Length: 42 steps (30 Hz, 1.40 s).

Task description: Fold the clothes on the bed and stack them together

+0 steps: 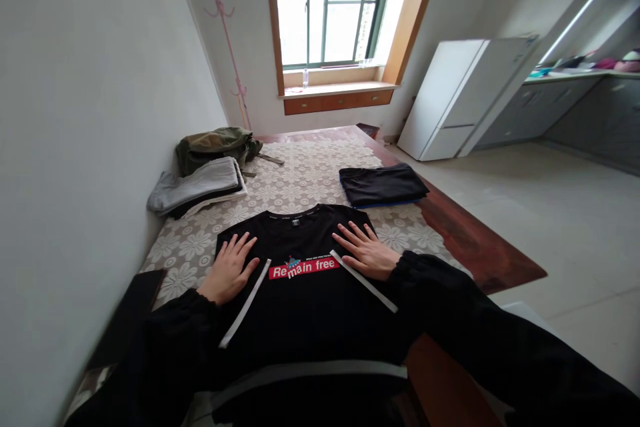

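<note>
A black T-shirt [305, 300] with a red "Remain free" label and white stripes lies spread on the table in front of me, collar pointing away. My left hand [231, 268] rests flat on its left shoulder area, fingers spread. My right hand [364, 251] lies flat on the right shoulder area, fingers stretched out. Neither hand holds anything. Both arms wear black sleeves.
A floral lace cloth [300, 180] covers the wooden table [480, 247]. Folded grey clothes [197, 188] and an olive garment [215, 145] sit at the far left by the wall. A folded black garment [383, 184] lies at the far right. A white fridge [460, 97] stands beyond.
</note>
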{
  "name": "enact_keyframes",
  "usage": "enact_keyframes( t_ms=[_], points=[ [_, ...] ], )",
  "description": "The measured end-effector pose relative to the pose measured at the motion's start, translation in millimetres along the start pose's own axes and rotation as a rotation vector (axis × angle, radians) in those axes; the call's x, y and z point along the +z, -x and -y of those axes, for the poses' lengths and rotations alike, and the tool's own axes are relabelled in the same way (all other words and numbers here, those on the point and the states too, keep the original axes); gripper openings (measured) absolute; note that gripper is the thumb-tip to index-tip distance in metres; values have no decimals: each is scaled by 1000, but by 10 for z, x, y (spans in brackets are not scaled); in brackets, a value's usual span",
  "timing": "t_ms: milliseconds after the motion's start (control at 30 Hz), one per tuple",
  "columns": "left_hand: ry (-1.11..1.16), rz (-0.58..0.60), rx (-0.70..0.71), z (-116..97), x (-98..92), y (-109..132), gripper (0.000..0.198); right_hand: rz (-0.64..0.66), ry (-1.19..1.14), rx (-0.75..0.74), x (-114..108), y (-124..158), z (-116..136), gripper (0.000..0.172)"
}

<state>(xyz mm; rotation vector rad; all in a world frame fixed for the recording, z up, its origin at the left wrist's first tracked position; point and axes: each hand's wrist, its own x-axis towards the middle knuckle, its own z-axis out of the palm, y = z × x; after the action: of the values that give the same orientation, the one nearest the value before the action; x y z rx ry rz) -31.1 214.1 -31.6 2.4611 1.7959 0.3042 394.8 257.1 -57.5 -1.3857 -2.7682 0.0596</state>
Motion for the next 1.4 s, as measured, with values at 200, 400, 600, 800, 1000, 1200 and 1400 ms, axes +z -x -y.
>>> enact_keyframes(
  t_ms=[200, 400, 600, 800, 1000, 1200, 1400],
  points=[
    [-76, -33, -65, -58, 112, 9, 62, -85, -5, 68, 46, -63, 87, 58],
    [-97, -62, -241, 8, 134, -46, 74, -161, -8, 295, 107, -135, 40, 68],
    [-111, -96, -332, 74, 187, -85, 89, -139, -2, 343, 112, -154, 36, 87],
    [-113, -99, -332, 94, 200, -83, 99, -130, -16, 302, 134, -150, 13, 81],
    [-90, -94, -315, 65, 149, -72, 98, -158, -32, 324, 151, -190, -44, 73],
    [-106, -53, -268, 13, 119, -56, 82, -210, -15, 319, 169, -239, -84, 77],
    [-69, 68, -240, 143, -153, -257, 69, -2, -13, 322, 56, -372, -260, 77]
  ],
)
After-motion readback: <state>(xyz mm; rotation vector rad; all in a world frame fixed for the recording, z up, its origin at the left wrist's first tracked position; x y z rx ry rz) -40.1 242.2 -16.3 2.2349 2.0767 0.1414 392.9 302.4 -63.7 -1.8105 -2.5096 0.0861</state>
